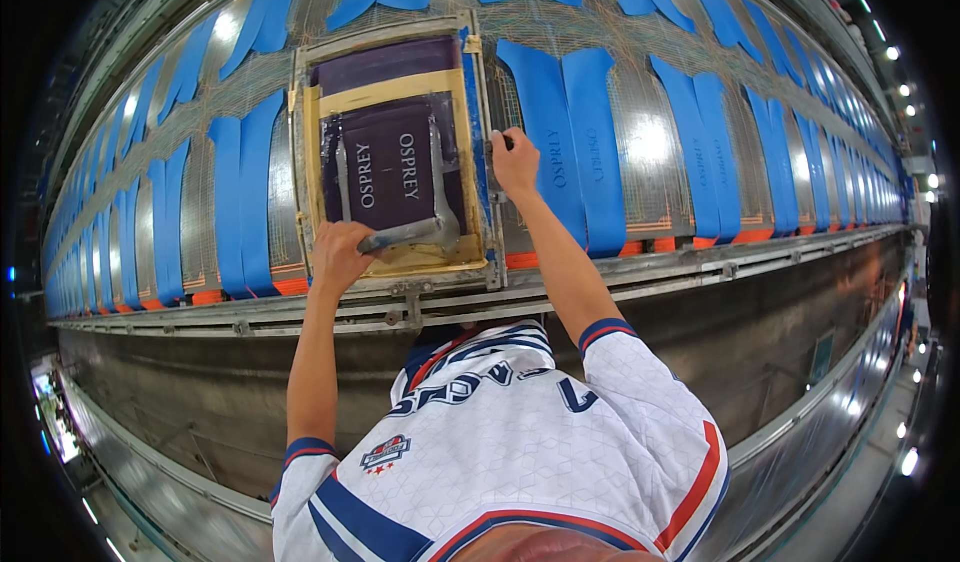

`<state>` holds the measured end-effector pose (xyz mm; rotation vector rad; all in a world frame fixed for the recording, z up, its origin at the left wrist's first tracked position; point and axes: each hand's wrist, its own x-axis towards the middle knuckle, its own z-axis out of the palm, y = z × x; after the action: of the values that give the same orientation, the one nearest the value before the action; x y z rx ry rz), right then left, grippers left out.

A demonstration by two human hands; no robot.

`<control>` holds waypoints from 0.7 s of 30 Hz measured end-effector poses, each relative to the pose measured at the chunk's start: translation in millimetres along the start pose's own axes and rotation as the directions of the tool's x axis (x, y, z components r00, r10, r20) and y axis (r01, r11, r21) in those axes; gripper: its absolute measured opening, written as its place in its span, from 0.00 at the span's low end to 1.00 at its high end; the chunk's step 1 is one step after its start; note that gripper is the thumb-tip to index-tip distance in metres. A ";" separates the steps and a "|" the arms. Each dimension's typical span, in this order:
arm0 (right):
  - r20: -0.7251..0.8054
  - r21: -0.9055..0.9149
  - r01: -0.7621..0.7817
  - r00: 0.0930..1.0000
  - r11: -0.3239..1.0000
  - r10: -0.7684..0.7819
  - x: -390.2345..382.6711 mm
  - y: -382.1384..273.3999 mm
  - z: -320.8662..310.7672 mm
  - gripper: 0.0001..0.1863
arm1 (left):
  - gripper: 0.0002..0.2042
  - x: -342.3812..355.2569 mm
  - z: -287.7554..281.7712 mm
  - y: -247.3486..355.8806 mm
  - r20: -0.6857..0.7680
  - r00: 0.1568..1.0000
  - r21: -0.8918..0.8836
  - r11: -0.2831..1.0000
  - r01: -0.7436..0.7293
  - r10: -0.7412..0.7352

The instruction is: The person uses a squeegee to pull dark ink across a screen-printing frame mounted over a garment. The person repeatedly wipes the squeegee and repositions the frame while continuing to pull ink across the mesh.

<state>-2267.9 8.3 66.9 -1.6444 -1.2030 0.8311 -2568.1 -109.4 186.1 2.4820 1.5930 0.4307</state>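
A metal-framed printing screen (298,162) lies on the long table in front of me, with yellow tape round a dark purple stencil (389,142) bearing pale lettering. My left hand (338,254) is closed on a grey squeegee (405,234) lying across the lower part of the screen, where grey ink shows along the stencil's sides. My right hand (516,164) is closed at the screen's right side, on what looks like a small dark handle. Just right of it lie two blue cut pieces (565,182) with faint lettering.
Rows of paired blue pieces (240,202) run along the metal table both ways. A metal rail (660,267) follows its near edge, right in front of my body. Below it is a darker aisle with another rail, and lights line the far right.
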 end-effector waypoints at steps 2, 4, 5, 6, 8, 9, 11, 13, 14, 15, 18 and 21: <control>-0.010 -0.018 -0.003 1.000 1.000 0.003 -1.6 4.8 7.2 0.17 | 0.12 -15.9 -1.6 -3.1 0.010 1.000 -0.015 1.000 -0.015 0.016; -0.007 -0.029 -0.020 1.000 0.999 0.020 -7.8 -1.7 27.5 0.16 | 0.12 -30.1 -3.1 -16.6 0.000 0.998 -0.047 0.997 -0.059 0.060; -0.008 -0.038 -0.043 0.999 0.998 0.042 -9.8 -2.4 31.8 0.15 | 0.13 -34.3 -1.7 -24.5 0.066 0.996 -0.042 0.997 -0.063 0.066; 0.003 -0.048 -0.059 0.998 0.997 0.059 -9.4 -4.3 35.7 0.14 | 0.13 -37.0 1.9 -30.1 0.093 0.993 -0.056 0.996 -0.069 0.074; -0.136 -0.163 0.136 0.978 0.977 -0.159 -6.7 3.8 42.3 0.12 | 0.13 -37.2 3.7 -36.8 0.164 0.983 -0.063 0.996 -0.066 0.076; -0.136 -0.199 0.121 0.979 0.972 -0.150 -3.8 6.6 41.5 0.11 | 0.13 -31.7 2.5 -39.1 0.190 0.980 -0.054 0.997 -0.055 0.064; -0.061 -0.250 0.086 0.993 0.964 -0.105 -2.1 12.9 36.6 0.12 | 0.13 -16.4 1.7 -47.5 0.163 0.984 -0.062 0.997 -0.056 0.066; 0.143 -0.354 -0.150 0.967 0.923 0.212 2.7 -8.2 23.3 0.14 | 0.13 9.1 1.9 -65.2 0.174 0.983 -0.043 0.998 -0.051 0.058; 0.182 -0.432 -0.076 0.969 0.899 0.170 5.1 -17.5 20.4 0.15 | 0.13 29.3 1.6 -75.7 0.200 0.978 -0.030 0.998 -0.055 0.060; 0.226 -0.507 0.002 0.965 0.862 0.131 7.6 -25.6 17.3 0.16 | 0.13 49.6 0.7 -85.4 0.228 0.972 -0.019 0.998 -0.056 0.059; 0.335 -0.280 0.293 0.922 0.914 -0.193 32.1 -53.8 30.4 0.22 | 0.14 119.7 3.8 -122.8 0.187 0.982 -0.040 0.999 -0.028 0.035; 0.583 -0.070 0.415 0.755 0.907 -0.300 59.3 -123.3 54.4 0.24 | 0.16 167.2 -0.5 -142.5 0.218 0.974 -0.022 0.998 -0.060 0.063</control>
<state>-2341.1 94.0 161.7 -1.2685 -2.0058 1.0024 -2625.6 102.1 171.3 2.4736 1.4256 0.1682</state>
